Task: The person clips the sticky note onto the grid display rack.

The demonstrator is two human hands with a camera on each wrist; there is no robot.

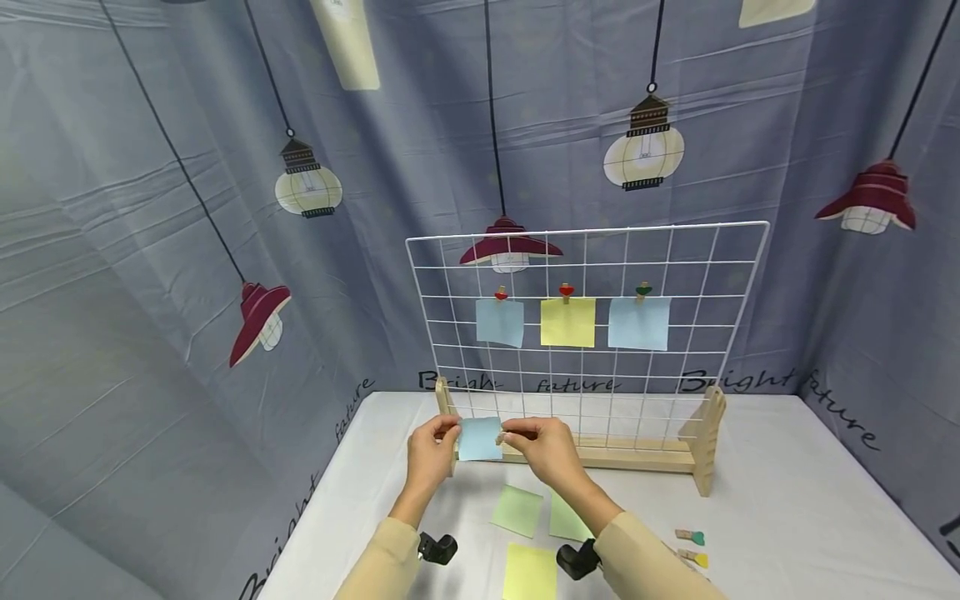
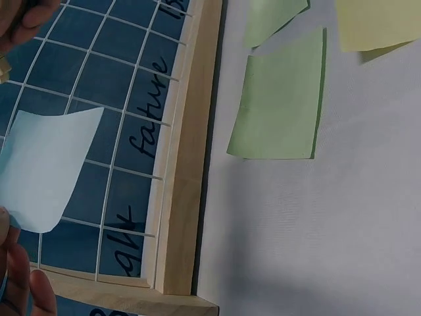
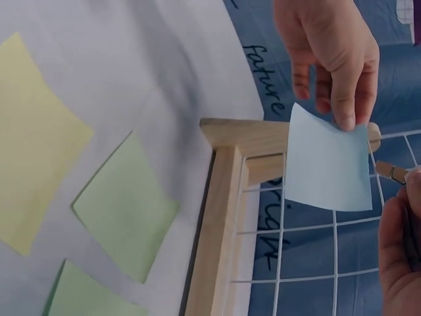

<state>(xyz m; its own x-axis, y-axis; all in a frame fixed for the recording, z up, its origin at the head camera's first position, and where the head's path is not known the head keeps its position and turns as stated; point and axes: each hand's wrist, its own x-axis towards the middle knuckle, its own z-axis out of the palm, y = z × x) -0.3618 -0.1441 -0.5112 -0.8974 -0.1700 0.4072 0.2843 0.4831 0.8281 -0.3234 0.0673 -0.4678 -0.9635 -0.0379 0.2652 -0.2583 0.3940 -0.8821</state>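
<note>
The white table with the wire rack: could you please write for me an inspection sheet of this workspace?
Surface: white table; two green notes and one yellow note lie on it.
Job's things: wire rack bears three clipped notes, blue, yellow, blue; a loose blue note is held up; at least two spare clips lie toward the table's right side.
Clutter: nothing seen.
Grips: left grip holds the loose blue note; right grip pinches a wooden clip.
Cables: nothing seen.
Surroundings: blue-grey curtain with printed lamps.

Note (image 1: 478, 440) before left end of grid rack (image 1: 633, 459), clothespins (image 1: 685, 535) farther right.
</note>
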